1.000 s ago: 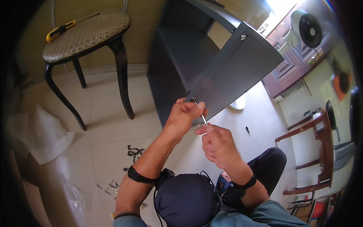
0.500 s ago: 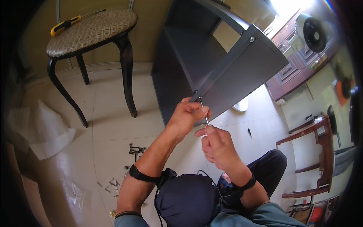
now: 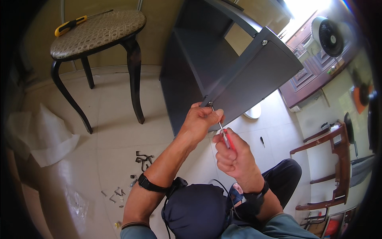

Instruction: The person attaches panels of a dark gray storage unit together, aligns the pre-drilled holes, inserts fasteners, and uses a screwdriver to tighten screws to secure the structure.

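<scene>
A dark grey cabinet [image 3: 238,85] stands tilted in front of me, its open shelf side facing left. My right hand [image 3: 234,159] is closed round the red and clear handle of a screwdriver [image 3: 227,139]. The metal shaft runs up and left to a round fitting [image 3: 210,104] in the cabinet's near corner, where the tip meets it. With thumb and fingers closed, my left hand [image 3: 201,121] pinches the shaft close to that corner; some of its fingers are hidden behind the panel. A similar silver fitting [image 3: 264,42] sits at the panel's far corner.
A padded stool [image 3: 99,34] at the left bears a yellow and black screwdriver [image 3: 71,25]. Black hooked parts [image 3: 144,159] and small screws [image 3: 117,195] lie on the floor beside my left arm. White wrapping [image 3: 51,139], a fan [image 3: 330,36] and a wooden chair [image 3: 338,163] stand around.
My right hand has turned on the screwdriver and shifted slightly down and right, so the red handle now shows. My left hand stays at the cabinet's corner.
</scene>
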{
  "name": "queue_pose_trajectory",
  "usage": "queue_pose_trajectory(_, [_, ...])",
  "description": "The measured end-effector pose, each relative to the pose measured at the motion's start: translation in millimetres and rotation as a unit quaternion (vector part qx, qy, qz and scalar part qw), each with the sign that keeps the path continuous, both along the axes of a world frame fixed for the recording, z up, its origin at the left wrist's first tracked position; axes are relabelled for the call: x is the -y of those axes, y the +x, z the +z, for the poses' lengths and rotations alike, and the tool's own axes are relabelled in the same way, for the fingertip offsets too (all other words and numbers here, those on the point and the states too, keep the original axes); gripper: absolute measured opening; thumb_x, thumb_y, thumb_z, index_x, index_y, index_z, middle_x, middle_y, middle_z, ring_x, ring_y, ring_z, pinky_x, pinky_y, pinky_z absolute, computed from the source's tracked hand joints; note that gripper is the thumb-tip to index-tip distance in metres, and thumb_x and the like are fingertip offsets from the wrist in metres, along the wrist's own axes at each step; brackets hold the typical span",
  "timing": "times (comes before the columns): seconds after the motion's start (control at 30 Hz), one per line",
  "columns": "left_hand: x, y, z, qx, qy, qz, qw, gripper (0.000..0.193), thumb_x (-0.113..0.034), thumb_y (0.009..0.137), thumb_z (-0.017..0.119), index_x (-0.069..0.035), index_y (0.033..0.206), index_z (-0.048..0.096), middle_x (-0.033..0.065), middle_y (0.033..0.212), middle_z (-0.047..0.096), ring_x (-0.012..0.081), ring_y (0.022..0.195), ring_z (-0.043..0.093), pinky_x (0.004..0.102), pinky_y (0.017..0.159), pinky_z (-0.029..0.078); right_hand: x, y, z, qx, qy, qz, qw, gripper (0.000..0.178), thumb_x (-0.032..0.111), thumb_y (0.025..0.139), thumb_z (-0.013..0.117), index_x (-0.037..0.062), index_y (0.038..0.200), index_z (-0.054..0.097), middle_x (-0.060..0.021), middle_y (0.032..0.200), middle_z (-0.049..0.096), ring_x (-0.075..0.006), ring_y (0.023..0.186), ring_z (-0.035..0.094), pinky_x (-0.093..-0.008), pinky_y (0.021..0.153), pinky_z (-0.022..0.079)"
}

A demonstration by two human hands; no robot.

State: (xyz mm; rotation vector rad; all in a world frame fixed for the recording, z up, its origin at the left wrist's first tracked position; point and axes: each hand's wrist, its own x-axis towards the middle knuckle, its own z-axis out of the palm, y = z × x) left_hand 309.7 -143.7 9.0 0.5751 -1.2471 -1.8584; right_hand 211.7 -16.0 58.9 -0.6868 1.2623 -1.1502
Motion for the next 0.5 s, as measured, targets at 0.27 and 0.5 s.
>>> queue_pose_trajectory(0.27, [5.6,-6.3,-10.2,0.029,-0.036,0.018,0.999,0.032,-0.028,0.086,0.069,-0.002,0.069,0.069,0.003,0.076,0.058,0.0155,0.09,0.047,0.0344,0.093,0.033,-3.2,20.7,-11.0,-0.628,-0.207,-0.069,0.747,0.037,0.037,0.099,0.044,0.0018,0.101,0.057,0.0047,0.052,0.041,-0.0101,0.036,0.03,-0.0225,0.036,0.029])
queue_pose_trajectory(0.5, [5.9,3.0,-3.2,-0.025,0.002,-0.014,1.0,0.028,-0.024,0.086,0.069,-0.002,0.069,0.069,0.0026,0.088,0.061,0.0151,0.093,0.048,0.0344,0.091,0.035,7.7,-5.6,-4.2,0.289,0.008,0.027,0.957,0.04,0.037,0.103,0.037,0.0012,0.105,0.055,0.0056,0.052,0.029,-0.0057,0.038,0.024,-0.0217,0.035,0.023])
